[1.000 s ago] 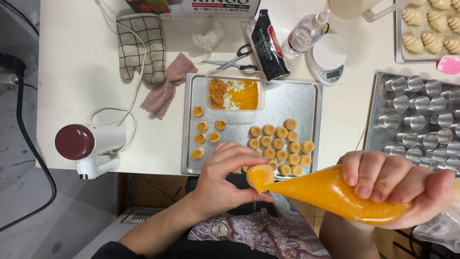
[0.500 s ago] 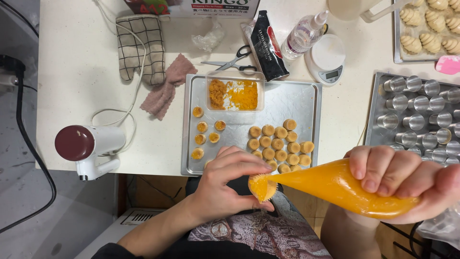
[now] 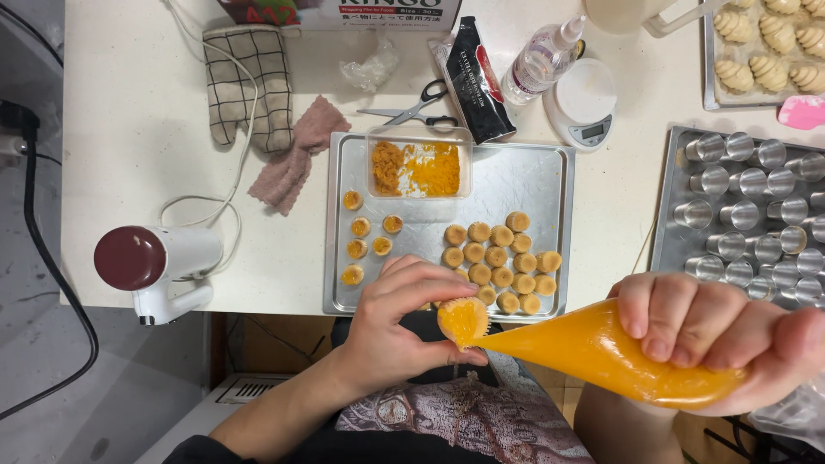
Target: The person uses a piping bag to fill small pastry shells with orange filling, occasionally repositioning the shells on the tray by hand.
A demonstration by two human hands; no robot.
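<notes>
Two bare hands are working just off the near edge of the white table [image 3: 155, 129], below the six o'clock side of the metal baking tray [image 3: 524, 185]. The left hand [image 3: 400, 331] is curling its fingers and thumb closed around a small tart shell [image 3: 463, 320], holding it tilted with its orange-filled mouth facing the piping bag [image 3: 601, 352]. The right hand [image 3: 730, 339] is wrapping tightly around the fat end of that clear bag of orange filling, fingers folded over the top, and the bag's narrow tip is touching the shell's filling. On the tray, a cluster of unfilled tart shells [image 3: 498, 258] is sitting toward five o'clock, while six filled shells [image 3: 365, 236] are lying spaced out along the nine o'clock side. A clear plastic tub of orange crumbs [image 3: 419, 165] is resting at the tray's twelve o'clock edge. Off at nine o'clock from the tray, a white hand blender with a dark red end [image 3: 155, 262] is lying on its side. A checked oven mitt [image 3: 245, 86] and a pink cloth [image 3: 296, 150] are lying at eleven o'clock, scissors [image 3: 417, 110] at twelve, a small digital scale [image 3: 586, 103] at one o'clock, and a tray of metal moulds [image 3: 748, 215] at three o'clock.
</notes>
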